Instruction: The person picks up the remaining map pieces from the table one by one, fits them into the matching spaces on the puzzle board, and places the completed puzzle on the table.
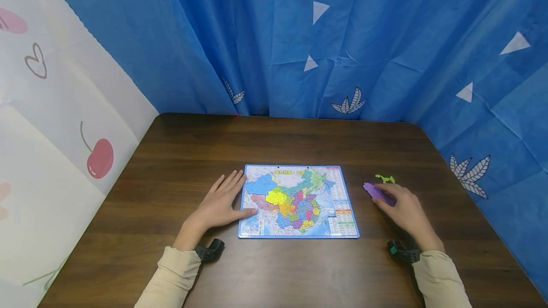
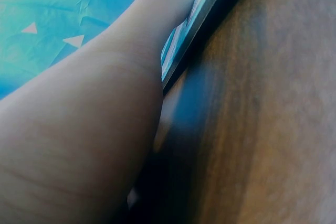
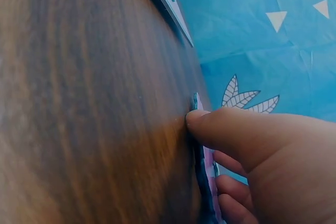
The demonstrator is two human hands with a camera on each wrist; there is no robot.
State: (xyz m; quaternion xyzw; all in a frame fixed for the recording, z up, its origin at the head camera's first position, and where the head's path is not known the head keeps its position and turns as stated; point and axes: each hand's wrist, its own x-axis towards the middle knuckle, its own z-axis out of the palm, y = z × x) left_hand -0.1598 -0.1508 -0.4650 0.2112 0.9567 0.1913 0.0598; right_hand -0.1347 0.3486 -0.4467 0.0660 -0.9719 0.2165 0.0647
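Note:
A map puzzle board [image 1: 298, 237] of China, with coloured provinces, lies flat mid-table in the head view. My left hand [image 1: 220, 206] rests at its left side with fingers straight and spread. Its thumb lies over the board's lower left edge; the left wrist view shows that thumb [image 2: 176, 3] on the rim. To the right of the board, my right hand [image 1: 406, 208] pinches a purple puzzle piece [image 1: 373, 191] by its edge. In the right wrist view, the thumb is on the near edge of the piece [image 3: 208, 169] and the fingers are behind it, partly hidden.
Just beyond my right hand lies a small, irregular green puzzle piece [image 1: 386, 179], partly covered by the fingers. The brown wooden table [image 1: 274, 141] ends at a blue curtain [image 1: 291, 37] behind, and a white patterned cloth [image 1: 55, 132] hangs to the left.

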